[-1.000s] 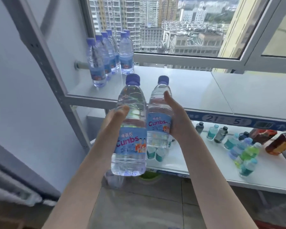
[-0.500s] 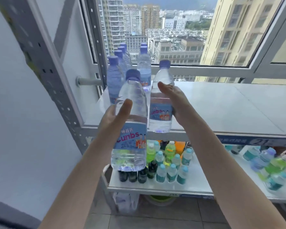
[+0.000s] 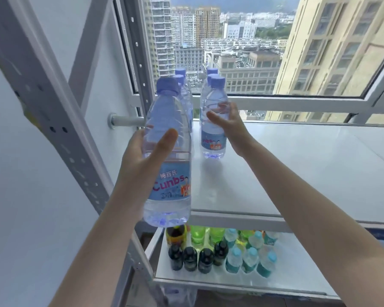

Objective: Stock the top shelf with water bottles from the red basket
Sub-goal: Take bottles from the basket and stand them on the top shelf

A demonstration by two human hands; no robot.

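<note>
Whereas 1 s ago both carried bottles hung in front of and below the top shelf, 1 of them now stands on it. A perforated grey steel upright borders the top shelf's left end. The left hand, thumb and fingers wrapped round the waist of the left water bottle, holds it upright off the top shelf's front-left corner, with its base lower than the shelf's front edge. This bottle is judged not yet stocked. Behind it, at the top shelf's rear left, the stocked water bottles form 2 rows running toward the window. The right water bottle has come to rest at the front of the right row, its base apparently on the top shelf. The right hand still curls round its shoulder, so release is judged the step in hand. Right of this, the top shelf is bare, smooth, pale and faintly reflective. Each bottle is clear, ribbed, thin-walled plastic, cylindrical with a domed shoulder, a purple screw cap and a blue printed label. The red basket is not in view.
</note>
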